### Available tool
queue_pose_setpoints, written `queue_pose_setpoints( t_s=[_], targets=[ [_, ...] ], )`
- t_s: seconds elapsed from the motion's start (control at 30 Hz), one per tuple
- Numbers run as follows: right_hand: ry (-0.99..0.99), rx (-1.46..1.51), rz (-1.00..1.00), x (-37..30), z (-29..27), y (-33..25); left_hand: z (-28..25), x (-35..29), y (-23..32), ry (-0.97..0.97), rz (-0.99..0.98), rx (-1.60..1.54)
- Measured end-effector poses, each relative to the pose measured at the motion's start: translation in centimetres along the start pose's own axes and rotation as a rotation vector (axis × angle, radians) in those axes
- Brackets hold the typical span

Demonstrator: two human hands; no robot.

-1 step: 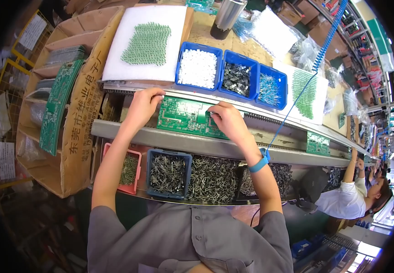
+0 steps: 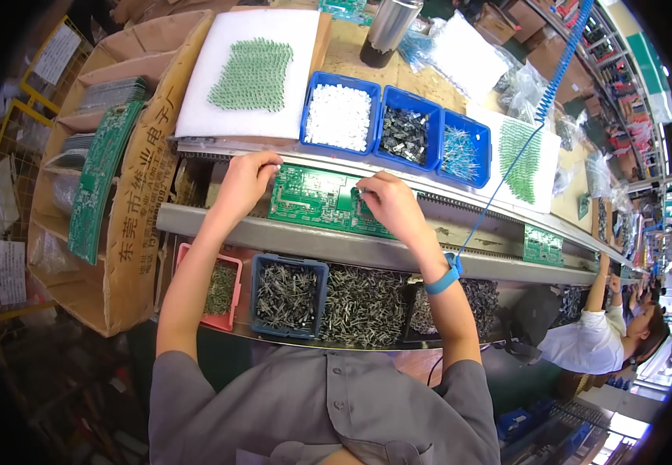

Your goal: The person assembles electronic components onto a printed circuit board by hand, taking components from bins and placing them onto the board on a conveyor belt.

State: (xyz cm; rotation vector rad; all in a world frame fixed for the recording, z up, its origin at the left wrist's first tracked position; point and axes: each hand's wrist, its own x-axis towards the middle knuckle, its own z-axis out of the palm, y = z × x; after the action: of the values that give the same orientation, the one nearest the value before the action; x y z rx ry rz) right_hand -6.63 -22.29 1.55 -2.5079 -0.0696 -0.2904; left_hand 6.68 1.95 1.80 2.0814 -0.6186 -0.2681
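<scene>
A green circuit board (image 2: 311, 200) lies across the metal rails in front of me. My left hand (image 2: 248, 184) is at its far left corner, thumb and fingers pinched together. A small white piece (image 2: 279, 167) shows at those fingertips. My right hand (image 2: 392, 204) is over the right part of the board, its fingertips pinched close to the surface. What they hold, if anything, is too small to make out. A blue wrist strap (image 2: 444, 277) with a coiled blue cord is on my right wrist.
Beyond the rail stand blue bins of white parts (image 2: 339, 116), black parts (image 2: 404, 136) and blue-leaded parts (image 2: 460, 153). On the near side are a pink bin (image 2: 235, 298) and a dark bin (image 2: 323, 302). A cardboard box (image 2: 146, 178) holds boards at left. A co-worker (image 2: 584, 341) sits right.
</scene>
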Motion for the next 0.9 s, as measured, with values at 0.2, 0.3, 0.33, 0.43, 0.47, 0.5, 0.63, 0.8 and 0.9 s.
queue_pose_setpoints(
  t_s=[0.2,0.3,0.33,0.43,0.47,0.5,0.63,0.8,0.9],
  targets=[
    [0.299,-0.244,-0.036,3.2,-2.7,2.2,0.8,-0.9,-1.7,0.002,0.184,0.195],
    [0.319,-0.435,-0.042,4.5,-2.9,4.7,1.4,-0.7,-1.7,0.005,0.193,0.243],
    [0.304,-0.514,-0.052,4.8,-2.7,5.4,1.4,-0.7,-1.6,0.008,0.192,0.245],
    [0.204,-0.590,-0.022,5.2,-2.3,6.0,1.5,-0.7,-1.3,0.007,0.174,0.273],
    [0.211,-0.588,-0.030,5.3,-2.2,6.1,1.5,-0.7,-1.3,0.004,0.174,0.275],
    [0.217,-0.586,-0.035,5.3,-2.0,6.2,1.5,-0.7,-1.4,-0.001,0.173,0.277],
    [0.222,-0.487,-0.033,5.8,-2.3,6.6,1.3,-0.6,-1.2,-0.016,0.165,0.276],
    [0.216,-0.430,0.010,5.8,-2.5,6.4,1.4,-0.7,-1.2,-0.011,0.160,0.298],
    [0.231,-0.414,0.009,5.7,-2.6,6.3,1.3,-0.7,-1.1,-0.019,0.154,0.300]
  ],
)
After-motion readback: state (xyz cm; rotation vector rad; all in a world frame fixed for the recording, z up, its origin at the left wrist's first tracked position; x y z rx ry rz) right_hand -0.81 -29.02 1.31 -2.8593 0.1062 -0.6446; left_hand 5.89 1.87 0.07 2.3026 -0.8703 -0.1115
